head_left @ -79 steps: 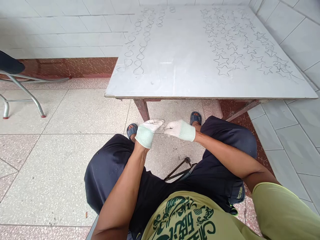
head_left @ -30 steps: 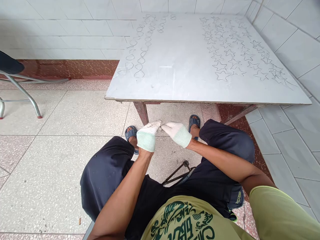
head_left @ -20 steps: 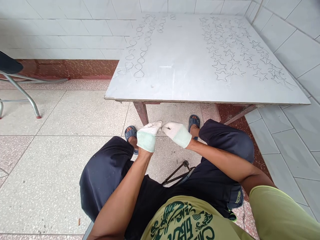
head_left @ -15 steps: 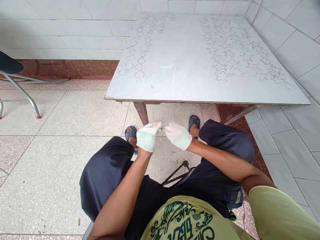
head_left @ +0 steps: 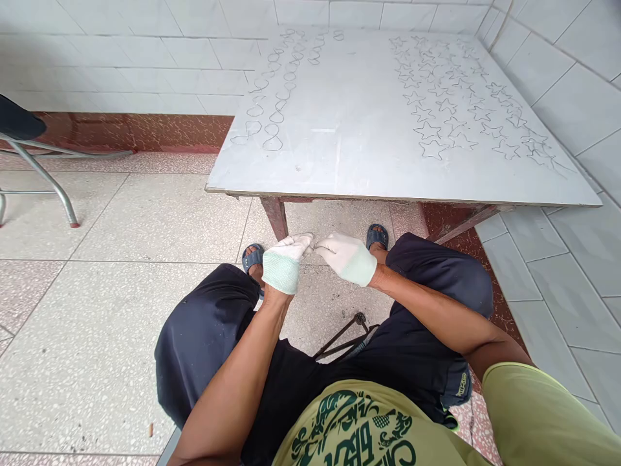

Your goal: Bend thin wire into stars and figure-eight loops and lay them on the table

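My left hand (head_left: 288, 254), in a white glove with a pale green cuff, is closed in a pinch in front of the table's near edge. Facing it, my right hand (head_left: 345, 255) wears a matching glove and pinches too. Between the fingertips shows a short bit of thin wire (head_left: 311, 246); most of it is hidden by the gloves. On the white tabletop (head_left: 359, 129) lie several wire stars (head_left: 431, 150) at the right. Several wire figure-eight shapes (head_left: 272, 138) lie in rows at the left.
Below my hands, dark metal pliers-like handles (head_left: 342, 336) stand between my knees. A table leg (head_left: 275, 217) is just beyond my left hand. Tiled walls border the table behind and at right. A metal-legged stool (head_left: 58, 191) stands at far left.
Both hands remain together with the wire between them. My right hand has tilted slightly and shifted a little right; my left has barely moved. The view has shifted slightly.
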`<state>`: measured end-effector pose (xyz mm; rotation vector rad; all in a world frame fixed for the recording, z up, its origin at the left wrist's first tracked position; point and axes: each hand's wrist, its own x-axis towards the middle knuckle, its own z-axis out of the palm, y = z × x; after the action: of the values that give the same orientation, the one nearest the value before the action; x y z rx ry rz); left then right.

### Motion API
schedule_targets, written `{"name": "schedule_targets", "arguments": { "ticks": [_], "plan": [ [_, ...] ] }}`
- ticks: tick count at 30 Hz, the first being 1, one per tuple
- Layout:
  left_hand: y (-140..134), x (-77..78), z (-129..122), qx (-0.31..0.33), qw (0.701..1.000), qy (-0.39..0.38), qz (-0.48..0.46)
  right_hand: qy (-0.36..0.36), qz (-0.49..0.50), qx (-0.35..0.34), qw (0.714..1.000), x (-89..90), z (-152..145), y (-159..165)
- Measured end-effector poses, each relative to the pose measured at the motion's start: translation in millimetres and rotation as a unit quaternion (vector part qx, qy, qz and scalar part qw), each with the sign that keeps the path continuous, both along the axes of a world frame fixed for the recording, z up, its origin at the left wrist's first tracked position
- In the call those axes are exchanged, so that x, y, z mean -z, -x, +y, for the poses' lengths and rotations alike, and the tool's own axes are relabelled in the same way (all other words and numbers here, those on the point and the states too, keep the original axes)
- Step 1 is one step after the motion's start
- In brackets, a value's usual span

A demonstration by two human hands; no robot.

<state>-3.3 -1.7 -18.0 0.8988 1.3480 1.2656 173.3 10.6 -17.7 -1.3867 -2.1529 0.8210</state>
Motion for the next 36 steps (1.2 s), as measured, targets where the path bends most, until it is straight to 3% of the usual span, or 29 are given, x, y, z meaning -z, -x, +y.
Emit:
{"name": "schedule_targets", "arguments": {
  "ticks": [5,10,16,27,31,36],
  "plan": [
    [3.8,4.9,5.3,-0.009,0.999,-0.015,-0.03,0.034,0.036,0.038,0.998,-13.3,6.4,-10.1],
    [2.5,3.8,4.9,0.023,0.999,-0.018,-0.028,0.133,0.118,0.047,0.983,-26.9,11.9,-12.2],
    [-2.8,1.2,2.3,0.048,0.999,-0.009,-0.019,0.173,0.198,0.042,0.964,-25.6,11.4,-8.8],
    [-2.3,19.8,13.8,0.11,0.994,-0.004,-0.02,0.14,0.154,0.096,0.973,-26.4,14.9,-12.9],
    [-6.9,17.6,11.0,0.153,0.987,0.053,-0.013,0.128,0.144,0.102,0.976,-25.1,18.5,-14.4],
    [-8.3,10.6,5.6,0.176,0.982,0.055,0.026,0.109,0.108,0.1,0.983,-26.3,19.1,-15.9]
  ]
}}
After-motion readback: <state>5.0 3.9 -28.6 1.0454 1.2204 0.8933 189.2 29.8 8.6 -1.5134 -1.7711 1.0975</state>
